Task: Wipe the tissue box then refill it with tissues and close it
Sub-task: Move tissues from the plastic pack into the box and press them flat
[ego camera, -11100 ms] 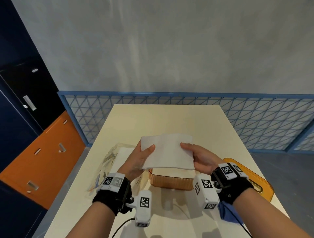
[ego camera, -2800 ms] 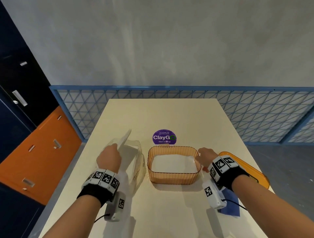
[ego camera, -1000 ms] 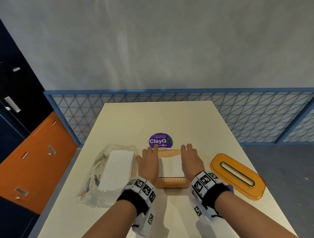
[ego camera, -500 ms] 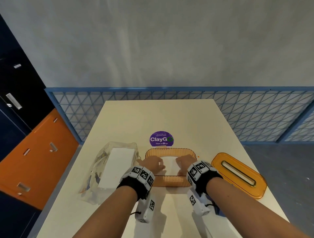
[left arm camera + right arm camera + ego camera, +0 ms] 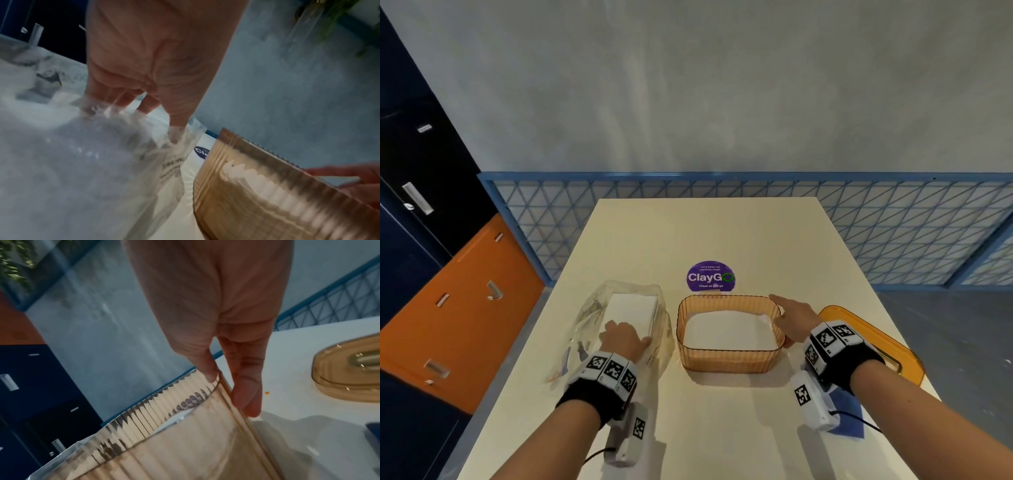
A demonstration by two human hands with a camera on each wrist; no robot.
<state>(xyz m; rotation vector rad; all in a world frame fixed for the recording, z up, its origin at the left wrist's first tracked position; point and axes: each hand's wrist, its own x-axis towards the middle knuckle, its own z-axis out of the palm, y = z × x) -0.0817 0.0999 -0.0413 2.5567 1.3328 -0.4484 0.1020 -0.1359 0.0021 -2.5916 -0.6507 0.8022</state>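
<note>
The orange ribbed tissue box (image 5: 729,359) stands open in the middle of the table, with a flat layer of white tissues (image 5: 727,330) inside. My right hand (image 5: 779,315) pinches its right wall (image 5: 205,443), thumb inside the rim and fingers (image 5: 246,386) outside. My left hand (image 5: 626,334) reaches into the open near end of the clear plastic tissue pack (image 5: 599,308), its fingers (image 5: 123,100) curled onto the white stack (image 5: 631,306) inside. The film (image 5: 82,162) hides the fingertips. The slotted orange lid (image 5: 893,349) lies to the right, partly behind my right wrist.
A purple ClayGo sticker (image 5: 710,277) lies just behind the box. A blue cloth (image 5: 849,413) sits under my right wrist near the table's right edge. A blue mesh railing (image 5: 893,233) runs behind the table, and orange cabinets (image 5: 465,308) stand at the left.
Both hands have left the inside of the box. The left hand moved left into the plastic pack; the right hand moved to the box's right wall.
</note>
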